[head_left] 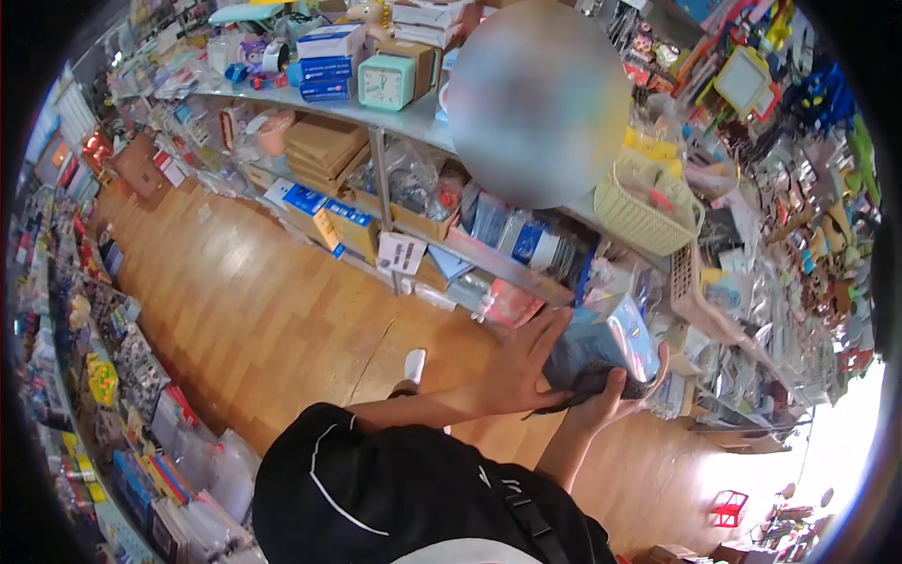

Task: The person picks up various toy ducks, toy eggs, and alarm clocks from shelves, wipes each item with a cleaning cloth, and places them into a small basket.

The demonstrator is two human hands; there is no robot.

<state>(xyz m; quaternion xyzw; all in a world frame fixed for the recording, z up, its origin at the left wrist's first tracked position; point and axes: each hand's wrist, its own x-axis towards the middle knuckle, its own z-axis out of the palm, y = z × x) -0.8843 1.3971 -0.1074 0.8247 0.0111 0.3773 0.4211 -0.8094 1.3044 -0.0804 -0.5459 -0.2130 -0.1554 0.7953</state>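
My right hand is closed on a dark grey cloth, with the thumb pressed on top of it. Right against the cloth is a light blue and white pack with a shiny plastic surface, tilted in front of the shelf; the fingers of that hand show along its far side. My left hand is beside the pack on its left, fingers stretched out and apart, fingertips close to its edge. Part of the cloth trails toward the left palm.
Shelving runs along the far side, carrying cartons, a mint green clock and baskets, including a pale yellow basket. Packed goods line the left. Wooden floor lies between. A blurred round patch covers part of the shelf.
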